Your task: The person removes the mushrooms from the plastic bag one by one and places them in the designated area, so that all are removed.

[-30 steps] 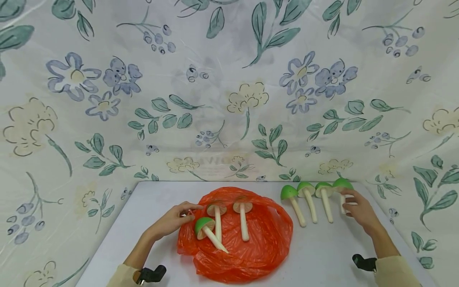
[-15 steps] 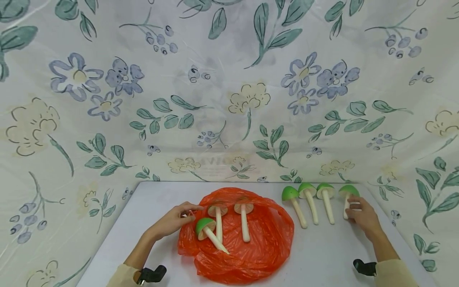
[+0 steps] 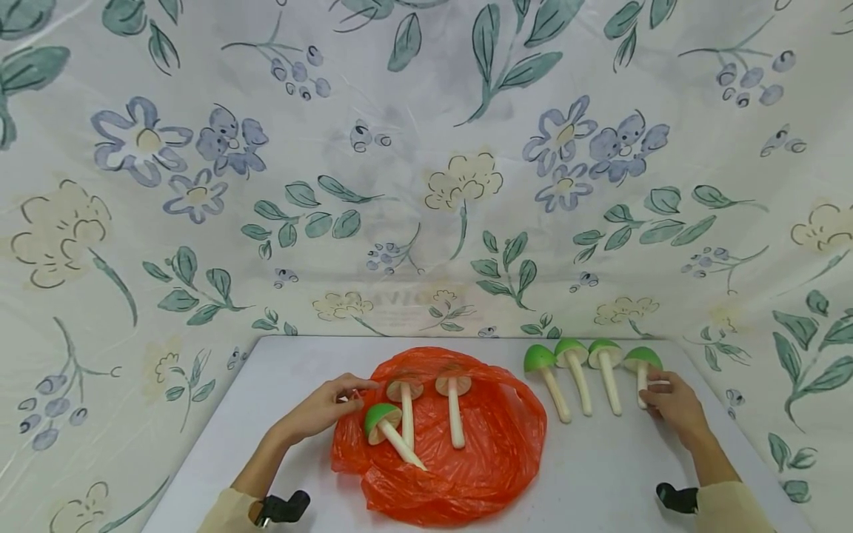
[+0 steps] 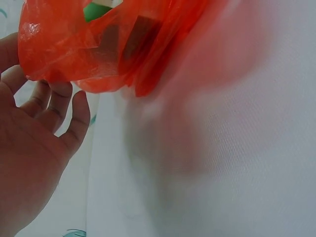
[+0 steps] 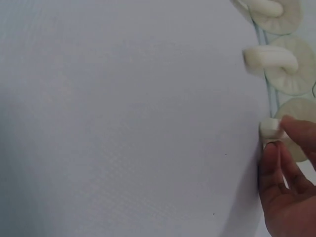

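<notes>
Toy mushrooms with green caps and pale stems lie in a row at the back right. My right hand (image 3: 674, 403) pinches the stem of the rightmost mushroom (image 3: 643, 358) between thumb and fingers; the right wrist view shows its stem end (image 5: 270, 128) poking out of the grip. Three more mushrooms (image 3: 606, 377) lie just left of it. In the middle, a red plastic bag (image 3: 493, 466) is spread with its mouth toward me, and three mushrooms (image 3: 456, 414) lie in it. My left hand (image 3: 326, 406) holds the bag's left edge, fingertips partly hidden by the film (image 4: 54, 54).
Everything lies on a white tabletop (image 3: 600, 474). A floral sheet (image 3: 400, 296) hangs behind the table and along both sides. Dark wrist-camera mounts (image 3: 285, 508) jut inward from both sleeves.
My right hand has shifted the rightmost mushroom a little right and toward me, away from its neighbour, then slightly back left. The left hand and the bag have stayed in place.
</notes>
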Demonstrator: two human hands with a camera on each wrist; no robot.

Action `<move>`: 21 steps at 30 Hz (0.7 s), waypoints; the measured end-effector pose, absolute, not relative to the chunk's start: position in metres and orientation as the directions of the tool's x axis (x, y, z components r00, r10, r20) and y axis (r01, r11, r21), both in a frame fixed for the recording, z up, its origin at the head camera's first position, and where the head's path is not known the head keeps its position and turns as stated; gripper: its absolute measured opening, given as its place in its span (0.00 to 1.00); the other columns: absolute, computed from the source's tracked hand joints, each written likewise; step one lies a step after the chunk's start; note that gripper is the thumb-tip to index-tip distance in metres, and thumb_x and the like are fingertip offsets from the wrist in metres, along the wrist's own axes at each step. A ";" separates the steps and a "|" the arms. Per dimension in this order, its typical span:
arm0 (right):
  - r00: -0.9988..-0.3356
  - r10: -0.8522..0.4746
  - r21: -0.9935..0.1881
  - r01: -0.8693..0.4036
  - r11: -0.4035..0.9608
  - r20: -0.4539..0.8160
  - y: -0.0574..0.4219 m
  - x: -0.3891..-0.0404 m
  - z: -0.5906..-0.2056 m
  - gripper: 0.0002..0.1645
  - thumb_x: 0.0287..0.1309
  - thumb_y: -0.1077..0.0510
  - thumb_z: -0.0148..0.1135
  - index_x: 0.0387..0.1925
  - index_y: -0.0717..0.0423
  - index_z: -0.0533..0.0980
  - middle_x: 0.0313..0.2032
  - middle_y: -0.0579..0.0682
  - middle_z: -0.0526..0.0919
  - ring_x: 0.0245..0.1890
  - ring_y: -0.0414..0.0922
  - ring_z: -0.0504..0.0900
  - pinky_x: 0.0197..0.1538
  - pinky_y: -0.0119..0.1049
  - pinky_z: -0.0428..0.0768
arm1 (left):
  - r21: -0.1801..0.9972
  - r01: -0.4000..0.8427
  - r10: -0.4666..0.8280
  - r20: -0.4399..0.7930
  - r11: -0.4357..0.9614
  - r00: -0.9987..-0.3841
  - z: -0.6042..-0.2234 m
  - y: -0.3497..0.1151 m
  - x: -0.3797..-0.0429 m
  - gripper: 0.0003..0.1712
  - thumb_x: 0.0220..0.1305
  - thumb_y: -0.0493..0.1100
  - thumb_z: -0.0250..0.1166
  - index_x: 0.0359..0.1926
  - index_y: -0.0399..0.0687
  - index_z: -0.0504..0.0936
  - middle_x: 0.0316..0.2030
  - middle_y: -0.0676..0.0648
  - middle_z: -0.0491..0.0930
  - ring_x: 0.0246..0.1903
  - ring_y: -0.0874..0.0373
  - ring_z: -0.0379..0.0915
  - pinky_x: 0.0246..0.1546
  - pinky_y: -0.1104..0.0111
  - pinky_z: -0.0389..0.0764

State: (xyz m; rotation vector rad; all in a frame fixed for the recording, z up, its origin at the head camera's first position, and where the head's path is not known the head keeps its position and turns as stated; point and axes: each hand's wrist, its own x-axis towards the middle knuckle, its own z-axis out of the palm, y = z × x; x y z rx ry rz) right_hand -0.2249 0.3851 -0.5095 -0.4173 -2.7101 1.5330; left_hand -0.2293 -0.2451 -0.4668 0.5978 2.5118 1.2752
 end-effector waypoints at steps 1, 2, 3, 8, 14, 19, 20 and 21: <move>-0.965 0.226 -0.844 0.232 0.484 -0.135 0.385 -0.225 -0.510 0.34 0.68 0.59 0.59 0.68 0.71 0.59 0.57 0.73 0.71 0.36 0.40 0.79 0.37 0.32 0.81 | 0.812 0.244 0.473 -0.044 0.530 -0.880 -0.467 -0.245 -0.229 0.21 0.72 0.41 0.58 0.64 0.48 0.79 0.53 0.42 0.75 0.47 0.49 0.66 0.45 0.60 0.73; -0.964 0.224 -0.844 0.236 0.481 -0.142 0.386 -0.225 -0.510 0.35 0.68 0.59 0.59 0.68 0.71 0.58 0.57 0.72 0.71 0.37 0.39 0.79 0.37 0.32 0.81 | 0.813 0.246 0.473 -0.041 0.528 -0.880 -0.467 -0.245 -0.229 0.21 0.72 0.41 0.58 0.64 0.47 0.79 0.52 0.42 0.76 0.47 0.50 0.67 0.44 0.60 0.73; -0.964 0.221 -0.843 0.238 0.482 -0.146 0.386 -0.225 -0.511 0.35 0.68 0.58 0.58 0.68 0.71 0.58 0.57 0.72 0.71 0.37 0.40 0.79 0.37 0.32 0.80 | 0.815 0.248 0.474 -0.038 0.524 -0.880 -0.467 -0.245 -0.229 0.21 0.72 0.42 0.58 0.63 0.47 0.79 0.52 0.42 0.76 0.46 0.50 0.67 0.43 0.61 0.73; -0.966 0.212 -0.840 0.235 0.490 -0.148 0.386 -0.224 -0.512 0.35 0.69 0.56 0.58 0.69 0.70 0.58 0.57 0.70 0.70 0.39 0.42 0.79 0.38 0.33 0.80 | 0.823 0.258 0.481 -0.021 0.507 -0.877 -0.466 -0.246 -0.229 0.21 0.71 0.41 0.59 0.63 0.45 0.79 0.50 0.40 0.76 0.44 0.52 0.66 0.41 0.63 0.72; -0.967 0.212 -0.837 0.230 0.497 -0.140 0.385 -0.224 -0.513 0.34 0.69 0.59 0.55 0.69 0.70 0.58 0.57 0.70 0.69 0.41 0.44 0.79 0.38 0.33 0.80 | 0.816 0.253 0.475 -0.030 0.519 -0.879 -0.466 -0.245 -0.227 0.21 0.72 0.41 0.58 0.63 0.47 0.79 0.51 0.40 0.76 0.45 0.50 0.67 0.41 0.63 0.72; -0.966 0.217 -0.832 0.233 0.503 -0.140 0.384 -0.224 -0.512 0.35 0.69 0.59 0.55 0.70 0.71 0.56 0.57 0.71 0.69 0.43 0.48 0.79 0.38 0.32 0.79 | 0.813 0.249 0.473 -0.036 0.526 -0.881 -0.467 -0.245 -0.227 0.20 0.73 0.40 0.57 0.63 0.48 0.79 0.52 0.41 0.76 0.46 0.49 0.67 0.43 0.61 0.72; -0.966 0.218 -0.832 0.234 0.502 -0.140 0.384 -0.223 -0.512 0.36 0.69 0.59 0.55 0.70 0.71 0.56 0.57 0.71 0.69 0.44 0.48 0.79 0.38 0.32 0.79 | 0.814 0.247 0.472 -0.037 0.525 -0.881 -0.466 -0.245 -0.227 0.20 0.73 0.40 0.57 0.63 0.48 0.80 0.51 0.42 0.76 0.46 0.49 0.67 0.43 0.60 0.72; -0.966 0.218 -0.833 0.235 0.502 -0.141 0.383 -0.223 -0.512 0.36 0.69 0.58 0.55 0.70 0.71 0.55 0.57 0.70 0.69 0.44 0.48 0.79 0.38 0.32 0.79 | 0.815 0.246 0.473 -0.038 0.524 -0.880 -0.466 -0.246 -0.227 0.20 0.73 0.39 0.57 0.63 0.48 0.80 0.51 0.42 0.76 0.46 0.49 0.67 0.43 0.59 0.71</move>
